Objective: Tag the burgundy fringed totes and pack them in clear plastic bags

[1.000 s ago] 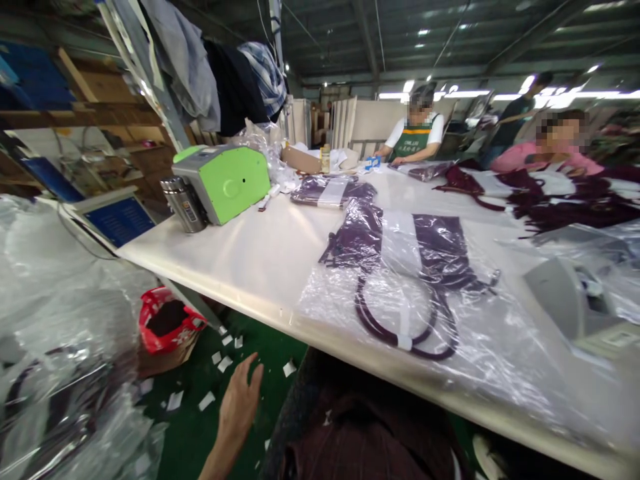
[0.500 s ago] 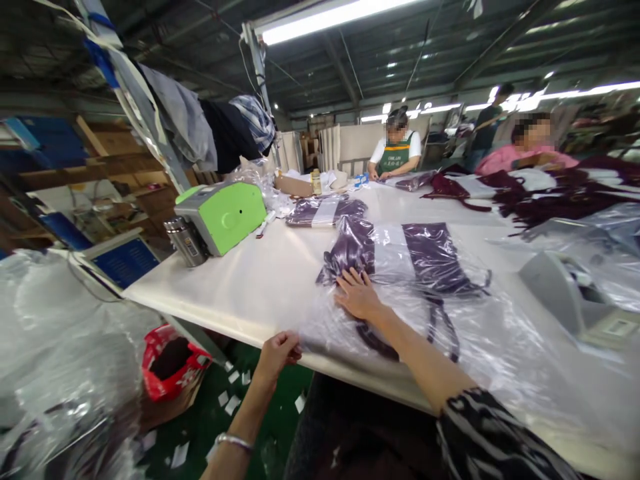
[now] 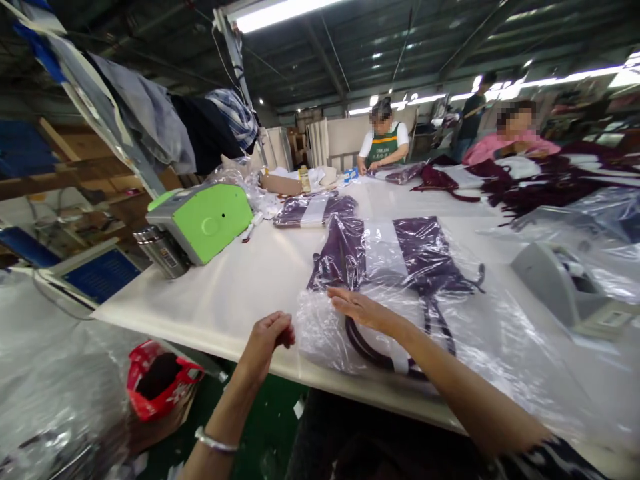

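Note:
A folded dark purple garment with a pale band lies in a clear plastic bag on the table before me. Dark straps curve from it under the film. My right hand is held edge-on over the lower left of the bag, fingers stretched and together; whether it presses the film I cannot tell. Near the table's front edge, just left of the bag, my left hand is closed with its fingers curled. Whatever is between those fingertips, if anything, is hidden.
A green-and-grey machine and a steel flask stand on the left of the white table. Another bagged garment lies behind. On the right is a grey dispenser. Co-workers sit or stand farther back.
My right hand has shifted down off the garment's corner and turned edge-on. The left hand has risen over the table edge, still closed. The film's left edge looks more bunched.

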A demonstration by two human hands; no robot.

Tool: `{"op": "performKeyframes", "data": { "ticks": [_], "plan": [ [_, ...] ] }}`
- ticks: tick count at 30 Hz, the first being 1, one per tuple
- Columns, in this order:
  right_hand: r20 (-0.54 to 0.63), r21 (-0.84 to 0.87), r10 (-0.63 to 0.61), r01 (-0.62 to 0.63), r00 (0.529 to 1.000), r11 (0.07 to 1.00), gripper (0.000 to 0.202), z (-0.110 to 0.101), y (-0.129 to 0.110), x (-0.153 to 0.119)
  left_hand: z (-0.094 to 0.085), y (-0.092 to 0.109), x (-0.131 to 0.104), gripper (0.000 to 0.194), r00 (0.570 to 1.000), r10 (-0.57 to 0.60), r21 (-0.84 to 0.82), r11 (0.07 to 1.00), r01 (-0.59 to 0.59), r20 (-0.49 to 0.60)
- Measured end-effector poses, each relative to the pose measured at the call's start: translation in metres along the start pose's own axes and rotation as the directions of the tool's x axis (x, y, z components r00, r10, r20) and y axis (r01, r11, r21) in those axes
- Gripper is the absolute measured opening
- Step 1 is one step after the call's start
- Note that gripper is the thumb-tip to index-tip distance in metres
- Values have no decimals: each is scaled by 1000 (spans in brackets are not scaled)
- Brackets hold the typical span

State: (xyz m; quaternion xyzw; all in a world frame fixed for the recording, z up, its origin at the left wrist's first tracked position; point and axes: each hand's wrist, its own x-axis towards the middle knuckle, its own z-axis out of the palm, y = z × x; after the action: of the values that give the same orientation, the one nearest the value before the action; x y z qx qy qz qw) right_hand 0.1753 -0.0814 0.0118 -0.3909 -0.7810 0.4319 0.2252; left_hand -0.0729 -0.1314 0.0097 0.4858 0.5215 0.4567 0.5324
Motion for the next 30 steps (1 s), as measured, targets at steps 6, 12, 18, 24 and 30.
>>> {"op": "performKeyframes", "data": {
  "ticks": [6, 12, 18, 24, 30],
  "plan": [
    [-154, 46, -11, 19, 988, 999, 82, -15, -14, -26, 0, 35, 34, 34, 928, 319, 472, 859, -198, -190],
    [-234, 270, 94, -28, 968, 962, 82, 7, -10, -4, -42, -31, 4, 46, 977, -8, 750, 640, 167, -212],
    [-146, 7, 68, -68, 987, 998, 87, 63, -26, 17, -17, -59, -6, 44, 983, 52, 775, 623, 108, -178],
    [-165, -205, 120, -153, 979, 967, 84, 70, -7, -22, -18, -64, -3, 35, 983, 74, 682, 729, 62, -168],
    [-199, -70, 164, -181, 966, 981, 81, 37, -5, -41, -11, -29, -5, 43, 992, 81, 273, 961, -51, -98]
  ]
}}
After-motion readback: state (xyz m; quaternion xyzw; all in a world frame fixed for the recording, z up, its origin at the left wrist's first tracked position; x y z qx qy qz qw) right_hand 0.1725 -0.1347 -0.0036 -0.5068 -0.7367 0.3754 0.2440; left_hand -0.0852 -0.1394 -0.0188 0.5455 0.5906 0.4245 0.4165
